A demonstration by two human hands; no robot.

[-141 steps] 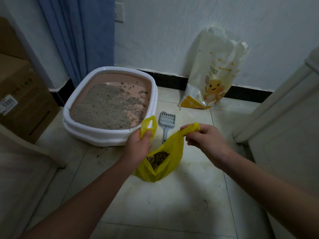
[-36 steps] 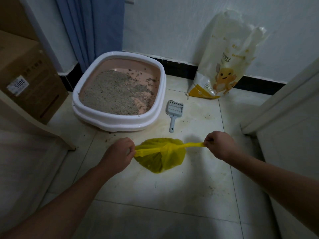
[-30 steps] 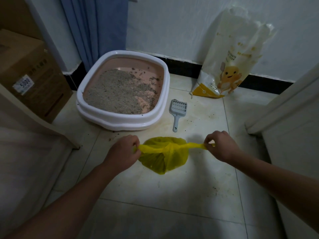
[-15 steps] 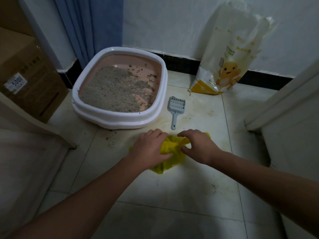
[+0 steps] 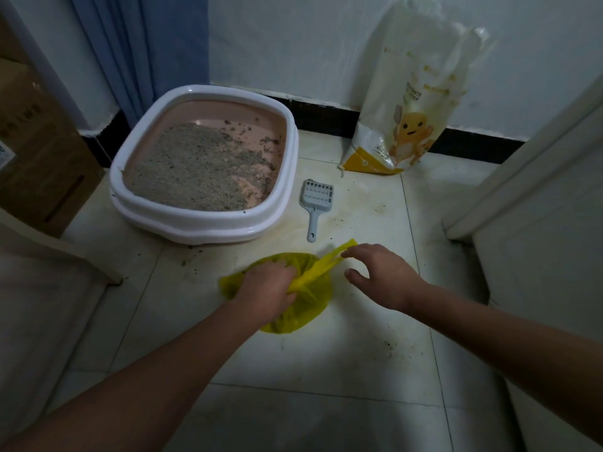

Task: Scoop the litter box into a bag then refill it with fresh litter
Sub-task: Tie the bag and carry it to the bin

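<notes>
Yellow bag (image 5: 303, 308) sat on floor tiles near the litter box (image 5: 202, 223): thin, limp, bottom-heavy. Left hand (image 5: 266, 293) clenched its gathered neck, the best hold; right hand (image 5: 381, 275) hung loose, fingertips at one handle.

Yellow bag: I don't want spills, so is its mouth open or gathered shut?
Gathered shut: the left hand grips the yellow bag bunched at its neck; no knot is visible.

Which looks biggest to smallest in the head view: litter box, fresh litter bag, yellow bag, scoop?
1. litter box
2. fresh litter bag
3. yellow bag, partly hidden by the left hand, and nearer the camera
4. scoop
</notes>
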